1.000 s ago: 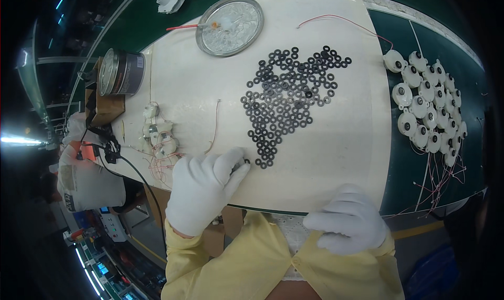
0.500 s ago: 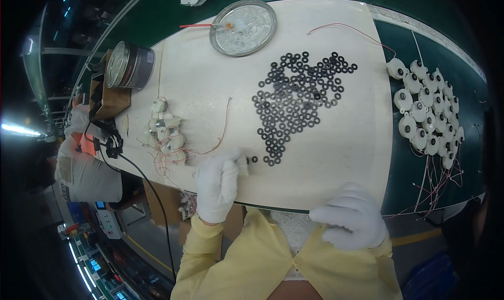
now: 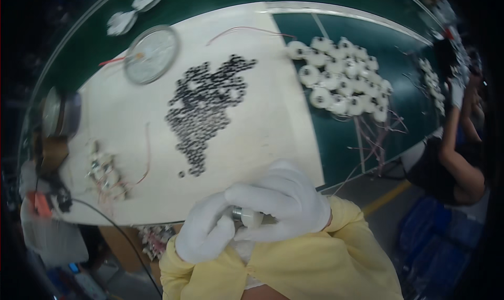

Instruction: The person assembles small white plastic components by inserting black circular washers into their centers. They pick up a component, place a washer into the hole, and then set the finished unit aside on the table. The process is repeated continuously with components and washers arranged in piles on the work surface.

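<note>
Both my hands wear white gloves and meet in front of my chest at the table's front edge. Between them sits a small white part with a silvery metal end (image 3: 250, 217), partly covered by fingers. My left hand (image 3: 203, 230) closes on its metal side, while my right hand (image 3: 289, 203) wraps around its white side. Beyond my hands, many small black rings (image 3: 202, 111) lie in a loose patch on the white sheet (image 3: 262, 127). A pile of small white and metal parts with thin red and white wires (image 3: 107, 174) rests at the left.
White round parts with black centres (image 3: 346, 79) crowd the green surface at right, their wires trailing forward. A round metal dish (image 3: 152, 56) with a red-handled tool (image 3: 113, 61) lies at far left, near a tin (image 3: 65, 113). Another person's arm (image 3: 454, 142) shows at right.
My view has turned right, shifting the table leftward in the picture. My left hand has come from the rings back to my right hand, and both now close around the white part.
</note>
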A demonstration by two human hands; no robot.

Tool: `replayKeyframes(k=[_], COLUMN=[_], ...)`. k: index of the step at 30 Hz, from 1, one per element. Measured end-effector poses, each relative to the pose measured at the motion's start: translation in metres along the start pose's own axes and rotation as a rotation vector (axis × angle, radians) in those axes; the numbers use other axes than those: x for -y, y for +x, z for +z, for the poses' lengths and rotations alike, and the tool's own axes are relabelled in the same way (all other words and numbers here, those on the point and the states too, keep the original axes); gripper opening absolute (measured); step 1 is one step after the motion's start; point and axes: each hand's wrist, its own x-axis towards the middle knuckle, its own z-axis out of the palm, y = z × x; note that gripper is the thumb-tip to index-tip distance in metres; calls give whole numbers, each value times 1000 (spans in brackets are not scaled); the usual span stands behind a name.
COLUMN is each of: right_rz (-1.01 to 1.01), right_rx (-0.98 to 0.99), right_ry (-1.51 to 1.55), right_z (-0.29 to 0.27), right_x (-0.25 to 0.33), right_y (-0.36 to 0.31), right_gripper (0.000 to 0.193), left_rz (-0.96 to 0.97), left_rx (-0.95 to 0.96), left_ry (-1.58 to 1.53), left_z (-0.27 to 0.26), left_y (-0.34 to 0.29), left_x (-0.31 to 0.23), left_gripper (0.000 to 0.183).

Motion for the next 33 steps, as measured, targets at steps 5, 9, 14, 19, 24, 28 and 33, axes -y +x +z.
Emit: replayKeyframes(k=[5,9,14,19,24,28,33], right_rz=[282,556,646,580,649,545,630], right_rx=[-176,-477,-217,197,325,285,221], right_ry=[-182,-457,-694,-1208,-1081,-818,-665], right_z=[-74,-136,-215,-261,-277,-271,-273], right_x=[-2,12,9,-57,-125,-138,-136], right_y=[-46,-86,-66,-39,-17,-12,-14], right_gripper=[58,56,50,34,41,53,64], left_rz=[207,355,362,301,267,259,272], left_rx=[391,572,526,560,486,446,455], left_ry=[226,305,256,201,175,120,115], left_z=[0,-3,-8,-11,-8,-6,-9], left_y=[12,20,16,19,11,8,10], left_x=[16,5,19,18,25,27,30], left_gripper=[42,42,41,42,42,41,39])
